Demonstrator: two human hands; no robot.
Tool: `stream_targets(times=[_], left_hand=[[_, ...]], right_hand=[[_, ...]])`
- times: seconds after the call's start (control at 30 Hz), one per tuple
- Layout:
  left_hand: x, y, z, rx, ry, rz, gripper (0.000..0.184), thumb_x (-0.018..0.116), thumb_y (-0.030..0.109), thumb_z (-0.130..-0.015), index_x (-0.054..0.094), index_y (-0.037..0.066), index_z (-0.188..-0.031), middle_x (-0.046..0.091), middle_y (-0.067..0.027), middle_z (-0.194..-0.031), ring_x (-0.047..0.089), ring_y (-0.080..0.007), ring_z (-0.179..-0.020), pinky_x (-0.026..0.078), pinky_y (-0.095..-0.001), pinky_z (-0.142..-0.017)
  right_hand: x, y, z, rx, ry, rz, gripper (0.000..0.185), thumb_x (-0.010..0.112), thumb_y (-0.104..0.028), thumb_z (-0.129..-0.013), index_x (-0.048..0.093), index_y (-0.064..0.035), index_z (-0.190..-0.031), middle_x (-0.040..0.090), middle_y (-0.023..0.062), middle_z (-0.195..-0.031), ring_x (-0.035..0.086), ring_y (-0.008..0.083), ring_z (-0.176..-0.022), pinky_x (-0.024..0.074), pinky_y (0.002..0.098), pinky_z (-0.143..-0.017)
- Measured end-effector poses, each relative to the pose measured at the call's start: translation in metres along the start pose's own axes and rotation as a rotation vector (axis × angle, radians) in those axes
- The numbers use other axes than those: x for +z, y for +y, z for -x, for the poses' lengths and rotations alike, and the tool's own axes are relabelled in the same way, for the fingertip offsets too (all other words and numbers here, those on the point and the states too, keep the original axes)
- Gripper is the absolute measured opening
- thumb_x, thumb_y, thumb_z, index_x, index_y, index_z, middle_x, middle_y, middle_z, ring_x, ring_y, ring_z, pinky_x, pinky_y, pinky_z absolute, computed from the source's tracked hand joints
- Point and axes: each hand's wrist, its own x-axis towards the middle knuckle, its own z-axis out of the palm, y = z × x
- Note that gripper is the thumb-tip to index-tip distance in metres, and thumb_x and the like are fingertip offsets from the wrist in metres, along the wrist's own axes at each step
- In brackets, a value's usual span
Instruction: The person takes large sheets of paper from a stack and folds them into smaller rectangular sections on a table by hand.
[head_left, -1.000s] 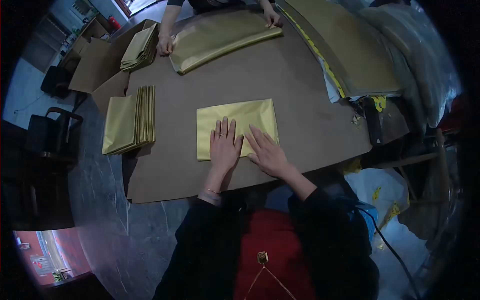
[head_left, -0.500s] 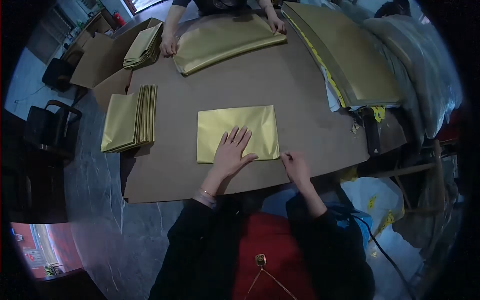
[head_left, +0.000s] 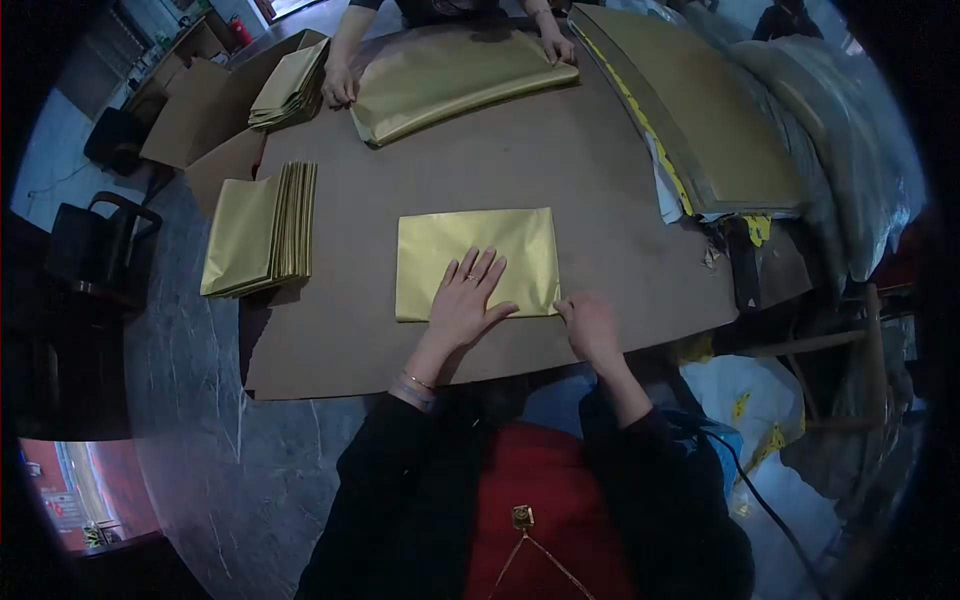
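Observation:
A folded gold sheet (head_left: 520,235), paper or thin plastic, lies flat on the brown table board (head_left: 350,355) before me. My left hand (head_left: 467,305) rests palm down on its lower middle, fingers spread. At the sheet's lower right corner is my right hand (head_left: 593,325). Its fingers are curled, with thumb and forefinger closed at the corner; the rest of this hand is slightly blurred. To the left stands a stack of folded gold sheets (head_left: 245,225).
Across the table, a co-worker's hands (head_left: 340,87) hold a larger gold sheet (head_left: 450,75). Beyond the left stack are more folded sheets (head_left: 290,85) beside an open cardboard box (head_left: 190,115). Flat gold sheets (head_left: 700,110) are piled at right, near a dark-handled tool (head_left: 742,270).
My right hand has shifted slightly left, bringing its fingertips onto the sheet's corner. My left hand stays flat in place. The view has moved a little.

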Motion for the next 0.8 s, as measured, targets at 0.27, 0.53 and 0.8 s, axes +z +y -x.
stream_targets(times=[0.27,0.53,0.8], left_hand=[[0.000,0.000,0.001,-0.018,-0.006,0.003,0.071,0.046,0.059,-0.083,0.039,0.013,-0.137,0.032,-0.0077,-0.144,0.024,-0.0294,-0.135,0.022,-0.0463,-0.109],[-0.004,0.001,-0.001,-0.022,-0.048,-0.009,0.074,0.047,0.061,-0.082,0.037,0.013,-0.138,0.030,-0.0078,-0.146,0.023,-0.0296,-0.136,0.021,-0.0461,-0.109],[-0.008,-0.007,0.009,0.005,-0.049,0.051,0.063,0.049,0.044,-0.085,0.036,0.013,-0.138,0.032,-0.0108,-0.145,0.026,-0.0309,-0.135,0.021,-0.0460,-0.109]], right_hand=[[0.007,-0.006,0.011,-0.078,0.167,0.174,0.018,0.061,-0.024,-0.082,0.055,-0.0091,-0.090,0.053,0.0094,-0.089,0.051,0.0269,-0.087,0.0361,0.0376,-0.074],[0.008,-0.019,0.011,-0.013,0.197,0.091,0.031,0.052,-0.015,-0.086,0.050,-0.0068,-0.115,0.050,0.0120,-0.115,0.047,0.0293,-0.107,0.0366,0.0417,-0.088],[0.009,-0.034,0.015,-0.575,0.012,0.076,0.057,0.049,-0.028,-0.090,0.031,-0.0026,-0.138,0.032,0.0120,-0.144,0.030,0.0255,-0.133,0.0243,0.0417,-0.108]])
